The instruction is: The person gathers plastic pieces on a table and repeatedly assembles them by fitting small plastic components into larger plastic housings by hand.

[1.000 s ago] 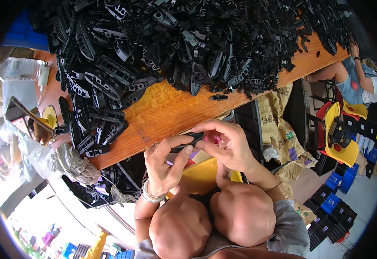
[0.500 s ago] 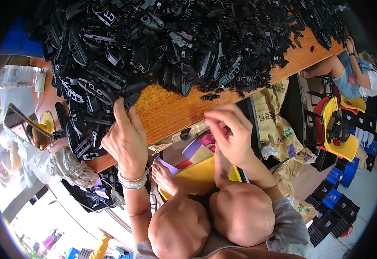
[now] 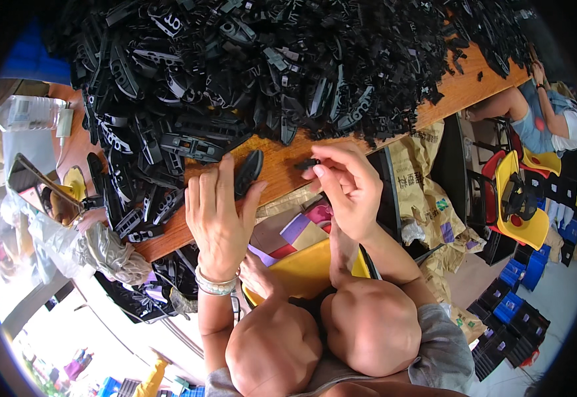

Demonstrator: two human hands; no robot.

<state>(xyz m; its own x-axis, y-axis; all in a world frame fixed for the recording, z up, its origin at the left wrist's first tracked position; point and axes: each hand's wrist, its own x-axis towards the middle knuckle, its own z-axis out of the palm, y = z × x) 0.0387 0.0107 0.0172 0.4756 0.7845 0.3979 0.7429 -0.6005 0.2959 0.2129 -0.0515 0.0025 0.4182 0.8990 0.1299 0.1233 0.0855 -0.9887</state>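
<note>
On the wooden bench (image 3: 288,173), the left hand (image 3: 219,215) lies flat, half covering a black part (image 3: 248,172); the right hand (image 3: 344,188) pinches a small clip (image 3: 307,163).

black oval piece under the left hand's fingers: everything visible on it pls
The black oval piece looks like smooth moulded plastic, elongated with rounded ends. It lies flat on the wooden table, tilted diagonally, just clear of the big black parts pile. The left hand rests beside it, fingertips at its lower end. Its underside is hidden.

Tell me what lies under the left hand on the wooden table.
The left hand lies flat on the wooden table, fingertips on a black oval plastic part poking out past them. Whatever sits beneath the palm is covered.
</note>
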